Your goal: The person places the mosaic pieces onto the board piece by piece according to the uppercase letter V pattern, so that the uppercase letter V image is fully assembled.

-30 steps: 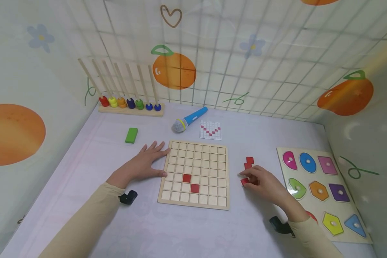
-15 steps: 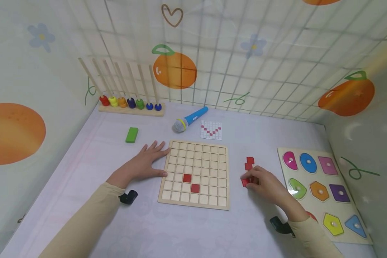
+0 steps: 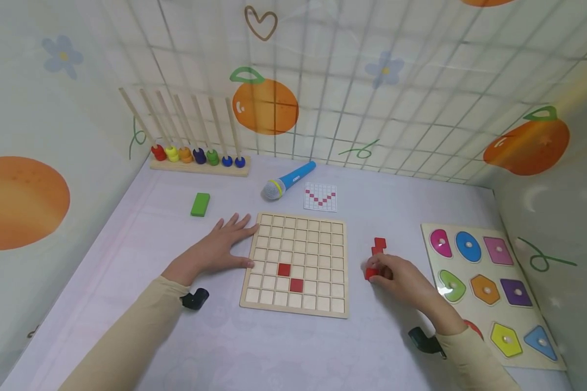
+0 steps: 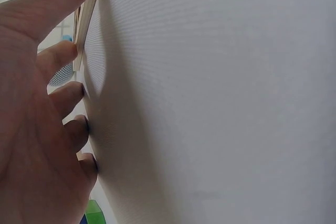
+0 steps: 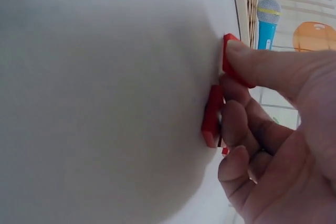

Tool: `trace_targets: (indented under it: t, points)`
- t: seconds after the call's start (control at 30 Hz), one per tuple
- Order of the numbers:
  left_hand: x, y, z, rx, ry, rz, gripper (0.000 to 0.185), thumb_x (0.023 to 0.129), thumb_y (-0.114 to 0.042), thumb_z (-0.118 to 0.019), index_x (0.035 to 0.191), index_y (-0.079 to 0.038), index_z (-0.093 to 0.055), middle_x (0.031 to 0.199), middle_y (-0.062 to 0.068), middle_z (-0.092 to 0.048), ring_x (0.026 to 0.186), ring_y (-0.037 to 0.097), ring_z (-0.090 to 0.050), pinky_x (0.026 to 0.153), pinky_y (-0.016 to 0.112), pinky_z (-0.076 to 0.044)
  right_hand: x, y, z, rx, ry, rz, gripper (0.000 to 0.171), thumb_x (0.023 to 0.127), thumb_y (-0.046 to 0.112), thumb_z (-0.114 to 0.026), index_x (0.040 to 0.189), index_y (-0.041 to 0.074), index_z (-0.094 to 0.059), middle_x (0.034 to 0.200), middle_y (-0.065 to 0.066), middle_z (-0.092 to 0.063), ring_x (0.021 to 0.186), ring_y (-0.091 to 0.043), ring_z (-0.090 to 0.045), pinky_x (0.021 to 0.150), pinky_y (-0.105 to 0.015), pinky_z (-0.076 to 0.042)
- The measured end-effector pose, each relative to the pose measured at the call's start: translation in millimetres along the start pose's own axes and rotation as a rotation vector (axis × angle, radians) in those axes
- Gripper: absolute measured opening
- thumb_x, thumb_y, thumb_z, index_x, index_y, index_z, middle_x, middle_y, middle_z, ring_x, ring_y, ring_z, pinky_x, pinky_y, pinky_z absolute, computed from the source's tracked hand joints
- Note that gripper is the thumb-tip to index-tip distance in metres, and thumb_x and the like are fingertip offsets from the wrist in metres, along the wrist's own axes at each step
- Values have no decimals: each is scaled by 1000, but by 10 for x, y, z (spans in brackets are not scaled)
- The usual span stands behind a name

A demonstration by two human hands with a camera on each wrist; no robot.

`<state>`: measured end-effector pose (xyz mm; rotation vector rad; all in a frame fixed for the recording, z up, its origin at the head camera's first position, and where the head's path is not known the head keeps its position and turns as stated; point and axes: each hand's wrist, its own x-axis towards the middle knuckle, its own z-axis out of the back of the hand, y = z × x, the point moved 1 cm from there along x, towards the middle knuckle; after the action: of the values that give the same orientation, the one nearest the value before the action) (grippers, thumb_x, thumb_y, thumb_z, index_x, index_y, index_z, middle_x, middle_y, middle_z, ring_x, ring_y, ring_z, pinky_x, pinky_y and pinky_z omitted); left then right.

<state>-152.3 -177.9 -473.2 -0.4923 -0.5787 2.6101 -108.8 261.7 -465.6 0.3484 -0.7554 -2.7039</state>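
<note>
A wooden grid board [image 3: 293, 314] lies flat on the table, with two red square tiles [image 3: 283, 270] set diagonally in its cells. My left hand [image 3: 220, 247] rests at the board's left edge, fingers spread, thumb and index finger touching the frame. To the right of the board, my right hand [image 3: 401, 279] pinches a red tile [image 5: 234, 66] between thumb and index finger, tilted just off the table. Another red tile [image 5: 212, 116] lies under its other fingers, partly hidden. Farther back, more red tiles [image 3: 380, 243] lie close together.
Behind the board are a blue toy microphone [image 3: 288, 181] and a small card [image 3: 320, 197] with a red V pattern. A green block [image 3: 200, 205] and a peg stand with coloured beads [image 3: 199, 166] are at the back left. A shape puzzle board [image 3: 462, 258] lies at the right.
My right thumb and fingers have shifted slightly over the red tiles, and the nearest tile has turned and tilted in their grip. My left hand and the board stay still.
</note>
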Motion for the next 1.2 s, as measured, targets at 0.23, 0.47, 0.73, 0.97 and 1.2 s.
trace_targets:
  t: [0.23, 0.47, 0.73, 0.97, 1.2]
  points:
    - [0, -2, 3, -5, 0, 2, 98, 83, -60, -76, 161, -21, -32, 170, 8, -12, 156, 35, 0, 126, 55, 2, -3, 10, 25, 9, -3, -26, 26, 89, 14, -80, 112, 19, -70, 86, 5, -64, 77, -14, -55, 65, -26, -51]
    - [-3, 2, 7, -17, 4, 1, 98, 83, -59, -77, 161, -21, -32, 170, 8, -12, 156, 35, 0, 126, 55, 2, 5, 30, 24, 33, -36, -25, 29, 91, 9, -76, 118, 19, -69, 96, 2, -70, 82, -15, -60, 71, -28, -56]
    - [-2, 8, 0, -15, -3, 1, 98, 83, -60, -77, 161, -22, -32, 170, 7, -12, 156, 35, 0, 126, 55, 2, 34, 47, -9, 96, -82, -27, 29, 90, 9, -78, 115, 18, -68, 104, -1, -72, 90, -18, -65, 82, -33, -61]
    - [-7, -3, 8, -21, -4, -2, 97, 83, -59, -77, 161, -21, -33, 170, 8, -13, 156, 36, -1, 126, 56, 2, 74, 75, -35, 123, -101, -19, 27, 91, 10, -77, 116, 17, -69, 103, 0, -72, 89, -18, -63, 82, -28, -60]
    - [-5, 0, 13, -23, 0, 1, 98, 83, -59, -77, 161, -21, -33, 170, 8, -12, 156, 35, 0, 126, 55, 3, 132, 158, -54, 133, -107, 4, 26, 91, 12, -77, 115, 17, -70, 100, 3, -72, 87, -17, -61, 76, -23, -56]
